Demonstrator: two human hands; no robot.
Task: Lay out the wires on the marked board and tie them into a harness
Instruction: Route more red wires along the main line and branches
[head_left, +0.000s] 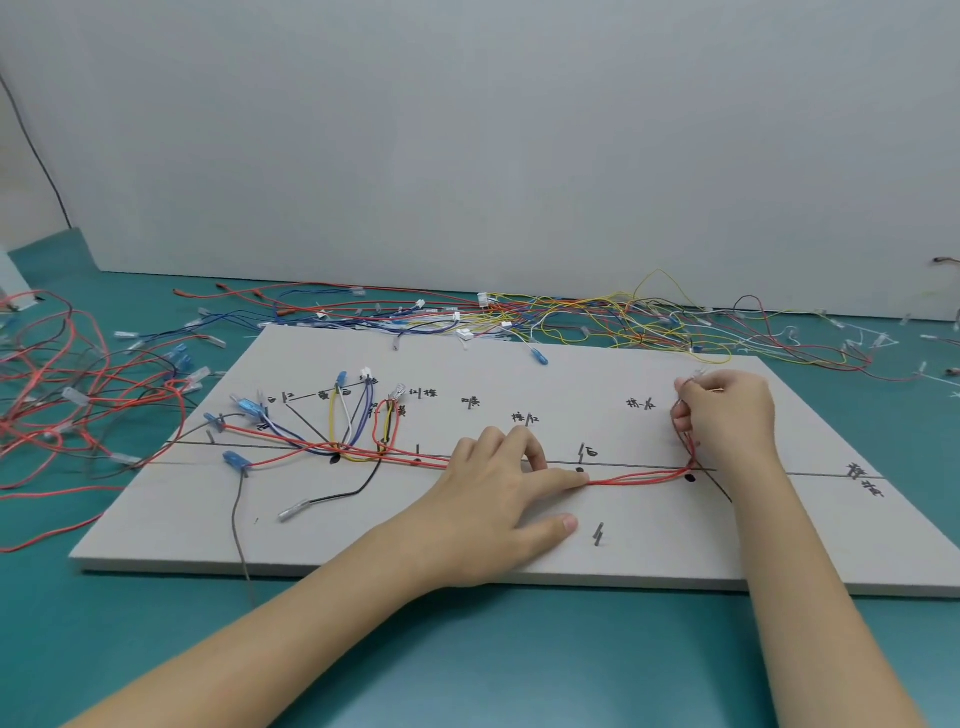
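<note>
On the grey marked board (649, 540), which lay flat on the teal worktop (467, 649), the laying-out step was judged to be in hand, with no ties to be seen on the bundle. A pair of red wires (639, 478) was being routed along the long horizontal line. The run was pressed down near a black dot by the outstretched forefinger of the left hand (498, 493), whose fingers were held straight. The far ends of the same wires were pinched in the curled fingers of the right hand (722, 415), up a branch line near the right of the board.

At the left of the board, blue, yellow, white and black wires (353, 421) were already fanned out to pins at their marked ends, touching the board.

The next move was judged to call for the red ends to be hooked at the branch pin while the run was kept taut along the line; after that, more wires would probably have to be drawn from the loose pile (597, 317) lying beyond the board's far edge, and tying would follow.

Handwritten marks beside the pins were seen; they appeared to be Chinese colour labels, but most were too small or blurred to be read with certainty. No brand was visible.
</note>
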